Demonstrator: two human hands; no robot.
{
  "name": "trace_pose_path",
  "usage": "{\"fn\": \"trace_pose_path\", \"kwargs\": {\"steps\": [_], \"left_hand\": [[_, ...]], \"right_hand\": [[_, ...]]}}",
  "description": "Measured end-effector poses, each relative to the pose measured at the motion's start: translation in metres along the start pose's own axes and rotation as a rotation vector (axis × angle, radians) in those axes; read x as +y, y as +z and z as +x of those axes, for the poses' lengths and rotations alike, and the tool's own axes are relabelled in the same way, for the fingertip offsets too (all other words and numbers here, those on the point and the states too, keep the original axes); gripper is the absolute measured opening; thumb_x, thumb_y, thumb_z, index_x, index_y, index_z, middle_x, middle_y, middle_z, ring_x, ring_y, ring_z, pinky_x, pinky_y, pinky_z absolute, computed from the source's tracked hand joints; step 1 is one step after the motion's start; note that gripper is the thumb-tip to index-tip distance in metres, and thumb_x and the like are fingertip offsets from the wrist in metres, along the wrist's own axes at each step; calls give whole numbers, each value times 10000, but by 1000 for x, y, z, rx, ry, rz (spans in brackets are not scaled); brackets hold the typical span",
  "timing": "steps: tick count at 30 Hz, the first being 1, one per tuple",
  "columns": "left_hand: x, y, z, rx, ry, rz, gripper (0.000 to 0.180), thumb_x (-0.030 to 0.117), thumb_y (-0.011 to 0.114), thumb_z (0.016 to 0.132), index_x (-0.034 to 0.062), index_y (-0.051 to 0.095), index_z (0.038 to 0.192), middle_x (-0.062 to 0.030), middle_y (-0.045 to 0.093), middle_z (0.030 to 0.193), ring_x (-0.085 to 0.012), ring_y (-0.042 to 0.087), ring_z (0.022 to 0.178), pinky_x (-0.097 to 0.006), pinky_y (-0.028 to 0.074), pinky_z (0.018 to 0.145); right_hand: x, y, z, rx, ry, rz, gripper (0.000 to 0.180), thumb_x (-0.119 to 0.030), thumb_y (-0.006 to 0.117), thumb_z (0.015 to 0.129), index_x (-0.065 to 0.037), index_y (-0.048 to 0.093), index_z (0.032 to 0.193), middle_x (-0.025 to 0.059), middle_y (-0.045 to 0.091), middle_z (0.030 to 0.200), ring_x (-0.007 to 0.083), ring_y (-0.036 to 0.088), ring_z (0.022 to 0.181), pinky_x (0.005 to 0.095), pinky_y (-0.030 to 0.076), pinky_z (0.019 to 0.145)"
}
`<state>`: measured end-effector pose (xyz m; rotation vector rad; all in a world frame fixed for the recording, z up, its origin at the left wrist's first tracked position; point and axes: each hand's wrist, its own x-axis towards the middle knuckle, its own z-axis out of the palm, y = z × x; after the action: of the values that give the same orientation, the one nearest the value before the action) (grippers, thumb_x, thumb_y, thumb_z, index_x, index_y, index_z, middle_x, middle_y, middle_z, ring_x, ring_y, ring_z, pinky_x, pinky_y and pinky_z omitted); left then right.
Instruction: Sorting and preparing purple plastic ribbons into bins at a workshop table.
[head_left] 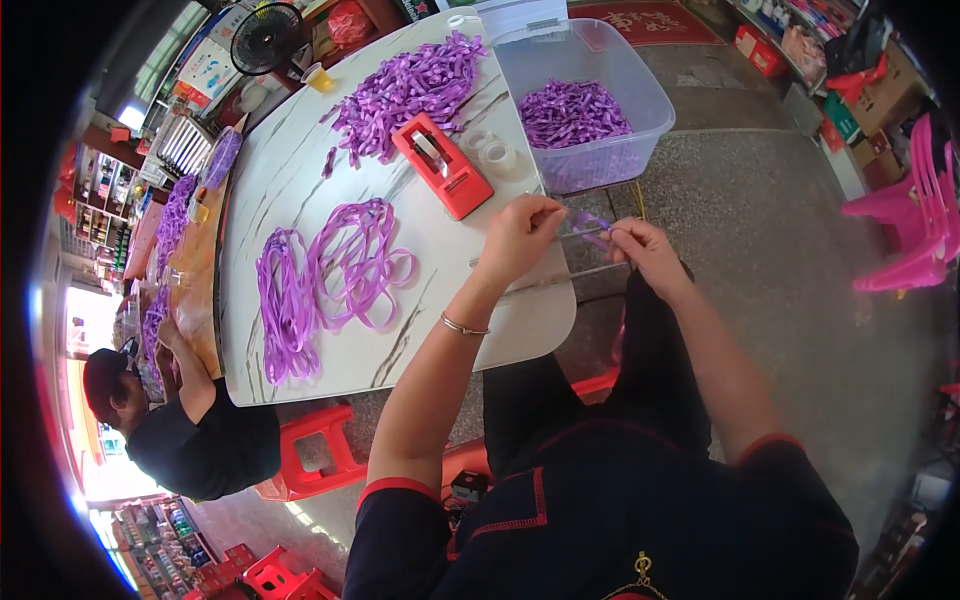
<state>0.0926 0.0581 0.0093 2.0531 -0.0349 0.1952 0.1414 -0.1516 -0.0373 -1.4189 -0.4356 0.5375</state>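
Note:
My left hand [522,236], with a bracelet on its wrist, is pinched closed just past the table's right edge. What sits between its fingertips is too small to make out. Opposite it, my right hand [650,256] grips a short piece of purple ribbon [590,222] over the floor. Beside my left hand a red tape dispenser [445,168] lies on the table, with clear tape rolls [497,157] next to it. Long loops of purple ribbon [355,262] are spread on the white marbled table [440,345].
A heap of purple ribbon pieces [410,90] covers the table's far end. More pieces lie in a clear plastic bin [600,165] at the right. A yellow cup [318,78] stands near a black fan [268,40]. Another person [190,430] sits at the left. Pink chairs [915,220] stand right.

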Motion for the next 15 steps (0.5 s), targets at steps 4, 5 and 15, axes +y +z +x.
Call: {"fn": "trace_pose_path", "kwargs": {"steps": [4, 5, 15], "left_hand": [[-1, 2, 0, 23, 50, 85, 135, 98, 588, 818, -7, 634, 889, -27, 554, 715, -68, 478, 618, -216, 392, 558], [0, 3, 1, 28, 60, 122, 130, 103, 602, 805, 2, 647, 873, -39, 551, 706, -83, 478, 598, -224, 392, 552], [7, 8, 6, -2, 119, 321, 167, 184, 657, 753, 40, 665, 837, -85, 559, 717, -160, 537, 609, -283, 432, 570]], "right_hand": [[12, 11, -5, 10, -3, -55, 145, -125, 508, 884, -15, 603, 877, 9, 595, 771, 80, 550, 734, 220, 442, 707], [13, 14, -7, 10, -3, -56, 145, -125, 508, 884, -15, 603, 877, 9, 595, 771, 80, 550, 734, 220, 442, 707], [17, 39, -16, 161, -38, 74, 131, -108, 528, 870, -4, 604, 890, 19, 613, 776, 71, 554, 735, 210, 433, 670]]}}
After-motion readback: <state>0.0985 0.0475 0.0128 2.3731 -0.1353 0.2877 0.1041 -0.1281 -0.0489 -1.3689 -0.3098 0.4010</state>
